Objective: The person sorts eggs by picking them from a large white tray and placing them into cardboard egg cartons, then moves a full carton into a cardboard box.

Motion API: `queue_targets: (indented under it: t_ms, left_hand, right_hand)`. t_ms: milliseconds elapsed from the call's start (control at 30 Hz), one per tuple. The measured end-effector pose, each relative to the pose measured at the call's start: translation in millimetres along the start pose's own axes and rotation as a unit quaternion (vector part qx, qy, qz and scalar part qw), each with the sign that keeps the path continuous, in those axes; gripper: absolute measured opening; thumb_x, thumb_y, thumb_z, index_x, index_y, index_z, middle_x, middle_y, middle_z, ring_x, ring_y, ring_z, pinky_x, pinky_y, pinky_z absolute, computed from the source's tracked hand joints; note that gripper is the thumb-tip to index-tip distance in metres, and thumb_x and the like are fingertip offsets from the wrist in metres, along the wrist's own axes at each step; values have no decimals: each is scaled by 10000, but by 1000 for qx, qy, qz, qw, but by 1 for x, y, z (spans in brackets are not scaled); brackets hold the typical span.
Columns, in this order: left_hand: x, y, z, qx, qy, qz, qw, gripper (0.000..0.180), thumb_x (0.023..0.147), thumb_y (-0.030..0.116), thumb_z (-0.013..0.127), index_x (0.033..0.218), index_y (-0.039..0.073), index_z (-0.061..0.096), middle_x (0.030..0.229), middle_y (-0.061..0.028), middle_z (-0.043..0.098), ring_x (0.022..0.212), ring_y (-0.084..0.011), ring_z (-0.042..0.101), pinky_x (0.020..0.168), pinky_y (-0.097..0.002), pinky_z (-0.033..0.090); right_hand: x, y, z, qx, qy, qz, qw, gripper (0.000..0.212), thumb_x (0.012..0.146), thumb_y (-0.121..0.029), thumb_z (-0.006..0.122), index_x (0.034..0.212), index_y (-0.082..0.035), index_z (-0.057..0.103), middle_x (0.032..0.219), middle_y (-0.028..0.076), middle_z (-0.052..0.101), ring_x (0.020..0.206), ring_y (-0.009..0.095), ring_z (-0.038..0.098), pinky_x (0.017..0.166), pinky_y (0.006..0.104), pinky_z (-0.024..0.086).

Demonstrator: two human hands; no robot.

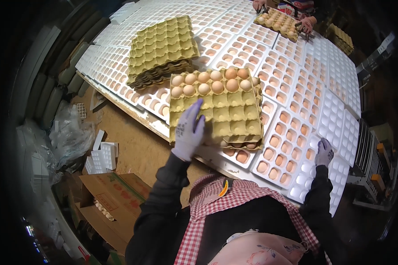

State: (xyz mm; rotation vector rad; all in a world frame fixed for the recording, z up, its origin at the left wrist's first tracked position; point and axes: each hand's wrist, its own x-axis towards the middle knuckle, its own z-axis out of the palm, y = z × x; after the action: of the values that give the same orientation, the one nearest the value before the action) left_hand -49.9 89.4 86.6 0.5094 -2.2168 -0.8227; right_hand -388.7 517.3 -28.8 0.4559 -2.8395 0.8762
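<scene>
A yellow-green pulp egg tray (225,112) lies just ahead of me, stacked on more egg-filled pulp trays. Brown eggs (204,88) fill its two far rows; the nearer cups are bare. My left hand (189,134), in a pale purple glove, hovers over its left side with thumb and fingers apart, no egg visible in it. Farther right, my gloved right hand (324,152) rests over white foam egg trays (331,117), fingers stretched out and partly hidden. Beside it, a white foam tray (281,148) holds brown eggs in its cups.
A stack of bare pulp trays (163,46) stands at the back left. Across the table another person's hands (306,25) hold a pulp tray of eggs (276,23). An open cardboard box (115,203) sits lower left, near plastic wrap (73,132). A metal rack (371,172) stands right.
</scene>
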Motion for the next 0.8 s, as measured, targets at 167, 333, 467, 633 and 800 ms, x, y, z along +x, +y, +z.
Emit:
queue_targets:
  t_ms: [167, 333, 467, 633, 800]
  left_hand:
    - [49, -90, -30, 315, -80, 54, 944, 603, 767, 144, 618, 1339, 140, 426, 1318, -106, 467, 1209, -300, 426, 971, -462, 357]
    - [67, -120, -39, 231, -170, 47, 957, 632, 686, 122, 713, 1275, 163, 489, 1233, -78, 535, 1146, -308, 473, 934, -428, 391]
    - [78, -97, -39, 229, -168, 58, 957, 461, 686, 162, 714, 1120, 166, 558, 1101, -42, 574, 1088, -272, 503, 889, -412, 378]
    - [80, -119, -35, -112, -28, 18, 993, 407, 752, 43, 648, 1148, 64, 559, 1117, -86, 566, 981, -207, 576, 874, -333, 481]
    - [107, -92, -18, -73, -87, 52, 992, 375, 787, 133, 606, 1128, 42, 480, 1070, -132, 516, 949, -250, 554, 808, -333, 480]
  right_hand:
    - [7, -168, 16, -65, 108, -222, 967, 280, 856, -169, 589, 1113, -68, 637, 1223, 121, 575, 1096, 280, 557, 929, 343, 435]
    - [-4, -399, 76, 219, -282, -349, 866, 544, 799, -101, 572, 1334, -146, 482, 1366, 150, 462, 1211, 303, 490, 975, 352, 432]
    - [0, -413, 121, -108, -172, -409, 890, 443, 740, -103, 586, 1180, -159, 578, 1157, 101, 559, 1092, 294, 504, 909, 391, 424]
    - [22, -399, 86, 493, -280, -50, 822, 338, 755, -235, 722, 1033, -66, 630, 983, 56, 572, 896, 126, 562, 763, 242, 473]
    - [13, -428, 118, 106, -279, -394, 869, 322, 779, -235, 644, 1086, -148, 603, 1046, 114, 565, 931, 256, 586, 803, 327, 487]
